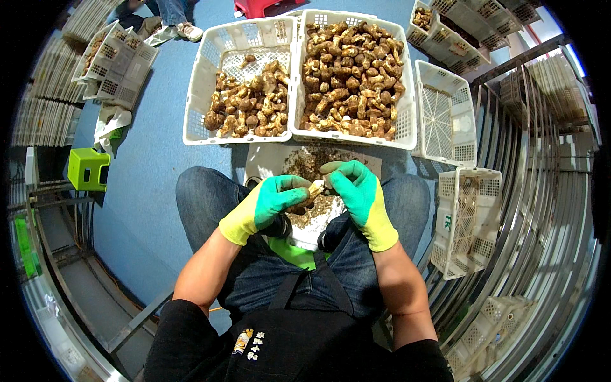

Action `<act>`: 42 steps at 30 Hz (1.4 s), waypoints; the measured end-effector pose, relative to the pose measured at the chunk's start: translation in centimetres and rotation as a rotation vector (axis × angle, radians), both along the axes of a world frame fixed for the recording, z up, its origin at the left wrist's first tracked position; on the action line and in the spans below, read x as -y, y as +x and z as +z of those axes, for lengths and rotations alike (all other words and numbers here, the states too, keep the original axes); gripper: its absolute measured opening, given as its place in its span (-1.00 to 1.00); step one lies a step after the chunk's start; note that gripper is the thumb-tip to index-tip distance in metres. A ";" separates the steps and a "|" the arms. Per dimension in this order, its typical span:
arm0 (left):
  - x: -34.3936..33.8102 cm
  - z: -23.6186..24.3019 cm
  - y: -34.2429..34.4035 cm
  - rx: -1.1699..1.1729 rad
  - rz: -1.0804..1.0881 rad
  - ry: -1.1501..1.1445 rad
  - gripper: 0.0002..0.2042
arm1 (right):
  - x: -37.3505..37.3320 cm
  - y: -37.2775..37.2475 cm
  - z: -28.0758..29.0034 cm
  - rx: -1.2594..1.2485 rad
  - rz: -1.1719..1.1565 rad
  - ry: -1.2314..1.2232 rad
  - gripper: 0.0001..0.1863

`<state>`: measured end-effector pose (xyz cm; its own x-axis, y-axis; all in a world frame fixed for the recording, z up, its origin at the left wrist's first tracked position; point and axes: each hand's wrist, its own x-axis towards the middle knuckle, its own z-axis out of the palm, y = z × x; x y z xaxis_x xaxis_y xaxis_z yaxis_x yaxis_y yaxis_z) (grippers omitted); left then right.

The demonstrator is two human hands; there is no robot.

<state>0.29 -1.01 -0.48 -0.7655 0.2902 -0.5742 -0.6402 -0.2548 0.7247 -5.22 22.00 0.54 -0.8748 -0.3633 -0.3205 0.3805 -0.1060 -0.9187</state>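
Note:
Between my knees, my left hand [267, 207], in a yellow-green glove, grips a brown mushroom [309, 196] with a pale, whitish stem end pointing up. My right hand [356, 200], gloved alike, is closed beside that stem end; what its soiled fingertips hold, if anything, is too small to make out. Below both hands, a white surface [305, 237] is strewn with dark dirt and trimmings. In front of me, two white plastic crates stand side by side: the left one [194, 114] partly filled with mushrooms, the right one [408, 95] heaped full of them.
Empty white crates [445, 114] lie at the right, more stacked crates [121, 63] at the left and upper right. A green stool [88, 169] stands at left, a red one [261, 6] at the back near another person's shoes [188, 30]. Metal racks [528, 210] line both sides.

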 end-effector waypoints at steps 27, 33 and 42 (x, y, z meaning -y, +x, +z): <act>0.1 -0.7 0.0 -0.013 0.055 0.082 -0.61 | 0.0 0.2 1.0 -0.019 0.049 0.099 -0.86; 0.2 -0.7 0.1 -0.024 0.049 0.065 -0.60 | -0.4 0.2 0.3 -0.080 0.067 0.068 -0.87; 0.3 -0.5 0.1 -0.031 0.024 0.063 -0.61 | -0.1 0.3 0.8 -0.022 0.070 0.058 -0.89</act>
